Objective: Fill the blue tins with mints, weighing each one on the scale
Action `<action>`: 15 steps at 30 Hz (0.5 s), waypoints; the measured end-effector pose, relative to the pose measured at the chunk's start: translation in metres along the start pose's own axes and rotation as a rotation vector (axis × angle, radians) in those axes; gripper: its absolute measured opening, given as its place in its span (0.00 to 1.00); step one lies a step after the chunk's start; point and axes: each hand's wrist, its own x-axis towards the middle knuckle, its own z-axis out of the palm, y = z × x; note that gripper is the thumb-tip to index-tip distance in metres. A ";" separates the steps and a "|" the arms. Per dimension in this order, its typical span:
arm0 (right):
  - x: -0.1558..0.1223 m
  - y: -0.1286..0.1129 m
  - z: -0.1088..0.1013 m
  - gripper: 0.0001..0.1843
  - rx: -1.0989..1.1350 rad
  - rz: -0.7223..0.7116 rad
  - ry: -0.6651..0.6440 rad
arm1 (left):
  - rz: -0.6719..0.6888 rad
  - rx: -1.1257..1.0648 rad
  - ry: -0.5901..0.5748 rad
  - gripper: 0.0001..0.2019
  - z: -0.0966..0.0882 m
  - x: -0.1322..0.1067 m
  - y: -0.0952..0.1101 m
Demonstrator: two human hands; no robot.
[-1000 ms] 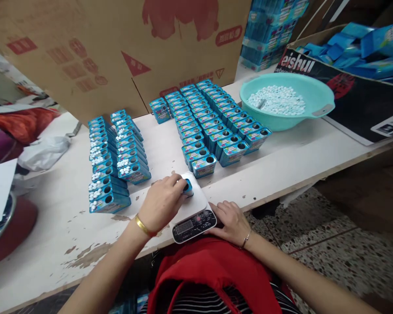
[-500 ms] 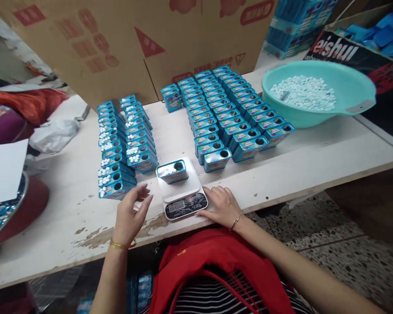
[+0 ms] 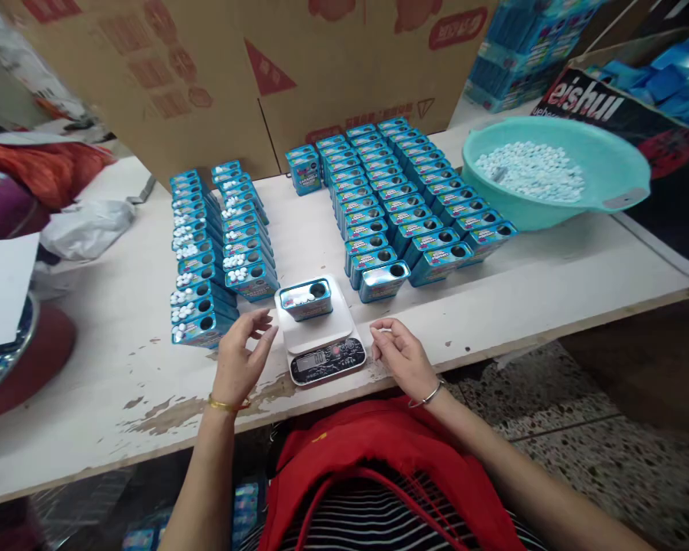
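Note:
A white kitchen scale (image 3: pixel 313 334) sits near the table's front edge, its display reading 0.0. On its platform stands a blue tin (image 3: pixel 307 306) with a round dark hole and several white candies on its top. Just left of the scale, my left hand (image 3: pixel 246 353) is open, thumb and fingers apart, holding nothing. My right hand (image 3: pixel 402 353) hovers to the right of the scale with loosely bent fingers, open and apart from it. Left of the scale are two rows of blue tins (image 3: pixel 198 333), many topped with white candies.
Several rows of tins (image 3: pixel 382 282) with open holes fill the middle right. Behind them stands a large cardboard box (image 3: pixel 207 69). A turquoise basin (image 3: pixel 614 164) of white candies is at right. A red bowl (image 3: pixel 49 360) is at far left, under white paper (image 3: pixel 3 287).
My right hand has left the scale's right edge and lifted up, its fingers bending. My left hand has moved slightly right. The display changed from a row of eights to 0.0.

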 end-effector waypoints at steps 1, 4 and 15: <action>0.001 -0.001 0.001 0.17 0.039 0.019 0.000 | 0.004 -0.006 0.000 0.14 0.001 0.001 0.000; 0.003 -0.001 0.003 0.17 0.096 0.051 -0.002 | 0.016 -0.024 -0.003 0.14 0.004 0.002 -0.001; 0.007 -0.007 0.006 0.22 0.176 0.155 0.021 | 0.108 -0.038 0.005 0.25 0.010 0.017 0.008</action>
